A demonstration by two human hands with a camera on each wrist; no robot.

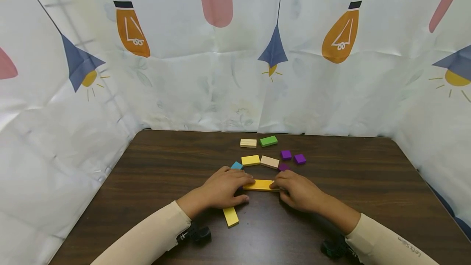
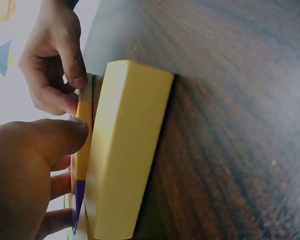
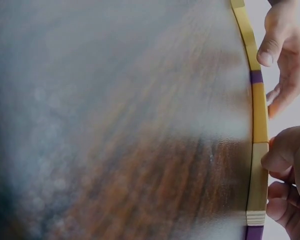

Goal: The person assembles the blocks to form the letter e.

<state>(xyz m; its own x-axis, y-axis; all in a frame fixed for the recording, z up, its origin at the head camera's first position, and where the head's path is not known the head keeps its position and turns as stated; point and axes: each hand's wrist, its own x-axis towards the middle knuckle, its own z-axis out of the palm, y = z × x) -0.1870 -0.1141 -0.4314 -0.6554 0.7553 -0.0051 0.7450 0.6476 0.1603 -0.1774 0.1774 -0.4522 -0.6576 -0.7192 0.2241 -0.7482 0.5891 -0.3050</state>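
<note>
A flat orange-yellow block (image 1: pixel 260 185) lies on the dark table between the hands. Fingertips of the left hand (image 1: pixel 228 187) rest on its left end, the thumb spread toward the near side. At the other end, the right hand (image 1: pixel 299 191) has curled fingers over the joint with a plain wooden block (image 3: pixel 257 172), pinching there. In the right wrist view these join a row with a purple block (image 3: pixel 256 76) and a yellow block (image 3: pixel 246 35). A yellow block (image 1: pixel 231 217) protrudes from below the left hand. The hands cover much of the row in the head view.
Beyond the hands lie a blue block (image 1: pixel 236 165), a yellow block (image 1: pixel 250 160), a tan block (image 1: pixel 270 162) and purple blocks (image 1: pixel 299 159). Farther back are a pale wooden block (image 1: pixel 248 143) and a green block (image 1: pixel 268 141). A patterned curtain (image 1: pixel 220 93) hangs behind the table.
</note>
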